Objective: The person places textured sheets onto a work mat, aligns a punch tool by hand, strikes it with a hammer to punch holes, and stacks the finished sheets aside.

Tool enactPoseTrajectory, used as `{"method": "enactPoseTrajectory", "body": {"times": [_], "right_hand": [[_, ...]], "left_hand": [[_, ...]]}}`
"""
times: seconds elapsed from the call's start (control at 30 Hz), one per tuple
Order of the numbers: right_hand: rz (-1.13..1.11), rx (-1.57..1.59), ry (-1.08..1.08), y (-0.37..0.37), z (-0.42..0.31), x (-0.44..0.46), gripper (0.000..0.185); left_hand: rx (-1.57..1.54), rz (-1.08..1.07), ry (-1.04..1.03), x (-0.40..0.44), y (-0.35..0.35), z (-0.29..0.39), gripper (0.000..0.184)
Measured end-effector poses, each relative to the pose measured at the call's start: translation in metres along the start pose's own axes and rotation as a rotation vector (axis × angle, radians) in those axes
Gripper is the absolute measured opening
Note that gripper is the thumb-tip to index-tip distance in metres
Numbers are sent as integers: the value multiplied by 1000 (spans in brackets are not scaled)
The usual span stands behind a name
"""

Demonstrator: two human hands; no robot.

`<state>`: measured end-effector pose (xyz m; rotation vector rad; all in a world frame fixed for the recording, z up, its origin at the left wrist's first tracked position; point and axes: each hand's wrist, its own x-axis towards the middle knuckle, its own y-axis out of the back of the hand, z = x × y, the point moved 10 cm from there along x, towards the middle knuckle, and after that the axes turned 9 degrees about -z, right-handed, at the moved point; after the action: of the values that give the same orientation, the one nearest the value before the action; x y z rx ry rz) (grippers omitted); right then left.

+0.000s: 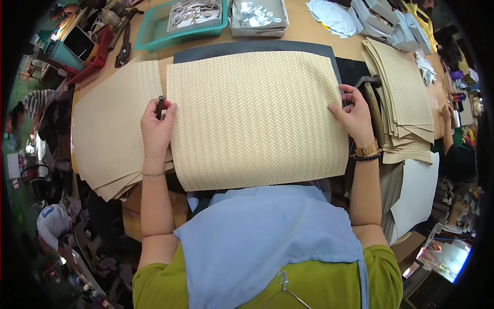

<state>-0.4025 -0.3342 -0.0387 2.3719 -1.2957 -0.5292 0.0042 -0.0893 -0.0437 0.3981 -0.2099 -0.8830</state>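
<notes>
A cream sheet with a woven herringbone texture lies in front of me over a dark board, its near edge reaching my lap. My left hand is closed around a short dark metal punch, with the thumb at the sheet's left edge. My right hand pinches the sheet's right edge between thumb and fingers, and the sheet ripples slightly there. Just right of that hand rests a hammer with a metal head.
Similar sheets are stacked at left and right. At the back stand a teal basket and a white box of small pieces. White cut pieces lie at back right. Another person's arm shows far right.
</notes>
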Motion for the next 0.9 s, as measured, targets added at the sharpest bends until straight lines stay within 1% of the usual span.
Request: {"method": "enactPoseTrajectory", "body": {"times": [0.13, 0.23, 0.3, 0.33, 0.43, 0.6, 0.63, 0.73, 0.83, 0.9], "right_hand": [[47, 70, -20, 6, 14, 7, 45], [40, 158, 4, 6, 18, 16, 48], [50, 200, 48, 5, 15, 25, 49], [38, 214, 54, 4, 19, 31, 47], [27, 249, 64, 4, 28, 41, 38], [54, 321, 36, 6, 29, 38, 27], [52, 337, 34, 5, 31, 38, 27], [38, 358, 32, 5, 35, 40, 27], [14, 333, 24, 4, 39, 41, 30], [19, 329, 19, 5, 39, 41, 30]], "left_hand": [[-18, 9, -55, -1, 1, -1, 16], [-151, 15, -8, 3, 1, -3, 26], [-251, -2, 95, 9, -3, -4, 29], [-301, -10, 147, 12, -6, -6, 31], [-293, -25, 148, 23, -3, -25, 25], [-312, -80, 77, 29, -1, -48, 17], [-322, -81, 62, 29, -1, -45, 17], [-293, -46, 111, 27, 0, -43, 11], [-243, -73, 75, 30, 1, -46, 17], [-259, -63, 67, 29, 0, -46, 17]]}}
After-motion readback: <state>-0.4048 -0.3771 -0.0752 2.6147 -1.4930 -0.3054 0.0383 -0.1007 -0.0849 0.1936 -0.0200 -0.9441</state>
